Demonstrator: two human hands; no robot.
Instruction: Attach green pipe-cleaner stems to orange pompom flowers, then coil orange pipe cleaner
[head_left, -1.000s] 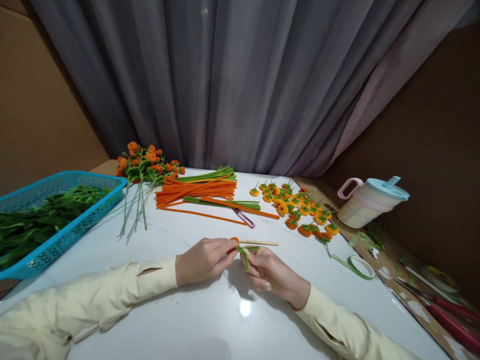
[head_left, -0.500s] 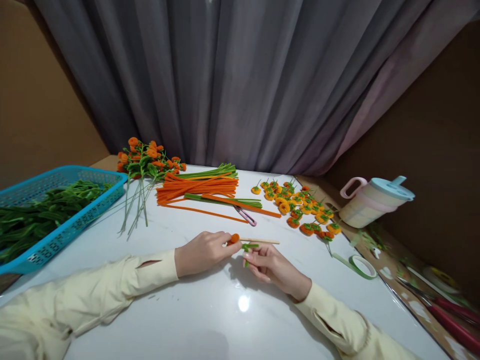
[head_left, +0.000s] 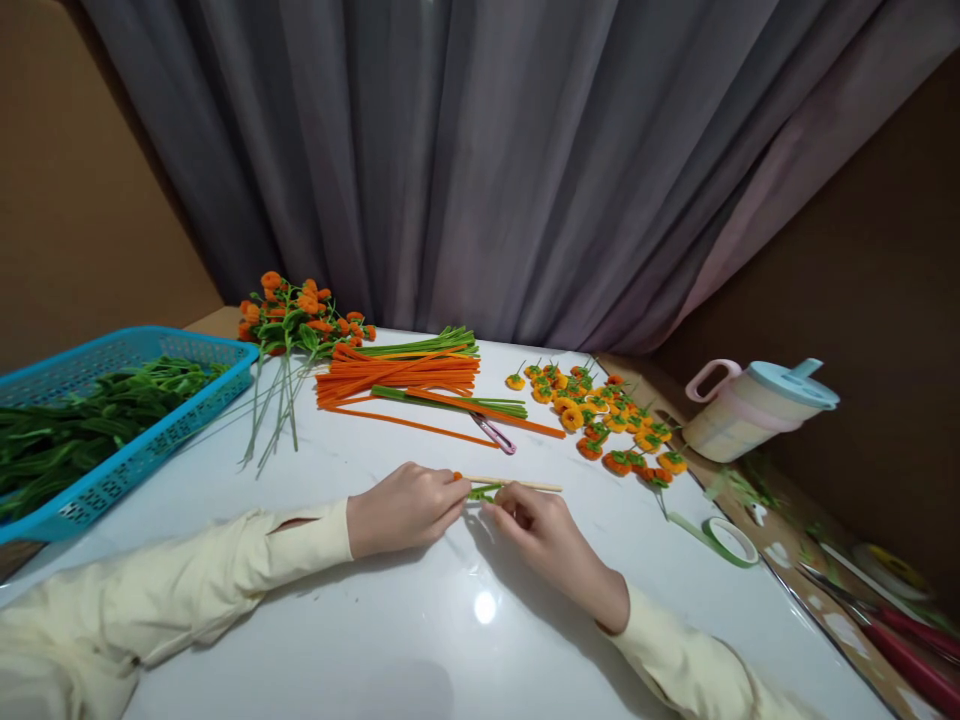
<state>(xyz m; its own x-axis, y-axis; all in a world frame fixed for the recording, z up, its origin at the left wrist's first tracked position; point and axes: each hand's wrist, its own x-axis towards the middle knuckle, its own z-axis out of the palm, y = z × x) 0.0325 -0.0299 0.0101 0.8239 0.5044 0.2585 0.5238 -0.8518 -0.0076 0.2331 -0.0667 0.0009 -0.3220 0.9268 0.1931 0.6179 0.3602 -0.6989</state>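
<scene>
My left hand (head_left: 409, 508) is closed around a small orange chenille flower (head_left: 457, 476), of which only a bit shows above the fingers. Green chenille pieces (head_left: 484, 493) stretch across the gap between both hands. Their right end is pinched by my right hand (head_left: 553, 540), with its fingers curled. Just behind the fingertips lies a thin wooden stick (head_left: 536, 485) on the white table (head_left: 420, 640). Farther back are a pile of orange chenille stems (head_left: 397, 372), green stems (head_left: 457, 342) and a pink cutter knife (head_left: 493, 434).
A blue basket (head_left: 150, 445) with green leaves stands at left. Finished orange flowers (head_left: 300, 305) lie at the back. Several yellow and orange flower heads (head_left: 615, 420) spread at right, near green tape (head_left: 729, 542), a tumbler (head_left: 750, 410) and red-handled pliers (head_left: 911, 660).
My right hand has turned palm-down and now pinches the green pieces from above. The orange flower has sunk behind my left fingers, which have tilted down. The view has shifted slightly.
</scene>
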